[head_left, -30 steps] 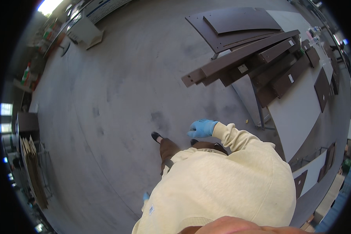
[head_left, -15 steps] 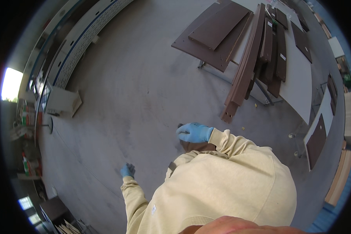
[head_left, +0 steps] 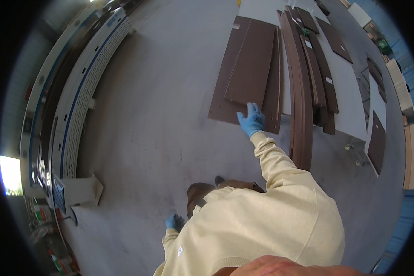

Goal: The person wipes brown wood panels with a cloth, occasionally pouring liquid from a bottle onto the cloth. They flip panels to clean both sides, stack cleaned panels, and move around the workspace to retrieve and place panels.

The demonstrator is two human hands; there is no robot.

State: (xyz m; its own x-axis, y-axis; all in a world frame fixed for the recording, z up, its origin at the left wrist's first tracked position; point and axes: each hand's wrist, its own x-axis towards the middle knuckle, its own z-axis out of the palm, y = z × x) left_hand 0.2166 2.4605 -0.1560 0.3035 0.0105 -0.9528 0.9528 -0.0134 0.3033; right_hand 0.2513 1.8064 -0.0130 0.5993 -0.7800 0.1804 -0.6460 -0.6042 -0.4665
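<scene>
My right hand (head_left: 251,120), in a blue work glove, reaches forward with its fingers spread. It is over the near end of a stack of dark brown panels, by the corner of the smaller upper panel (head_left: 253,64). Whether the fingertips touch it, I cannot tell. Beneath lies a wider brown panel (head_left: 221,85) with small holes near its edge. My left hand (head_left: 175,222), gloved in blue too, hangs low beside my leg with loosely bent fingers. Nothing shows in it.
Long brown boards (head_left: 300,101) lie right of the panels, their ends jutting toward me. Beyond them, a white tabletop (head_left: 347,106) carries more brown pieces. A long machine with a slotted white side (head_left: 85,87) and a screen (head_left: 58,195) line the left.
My right hand has moved from near my body forward to the panel stack, its fingers spreading. The view has turned and come closer to the panels. My left hand now hangs closer to my leg.
</scene>
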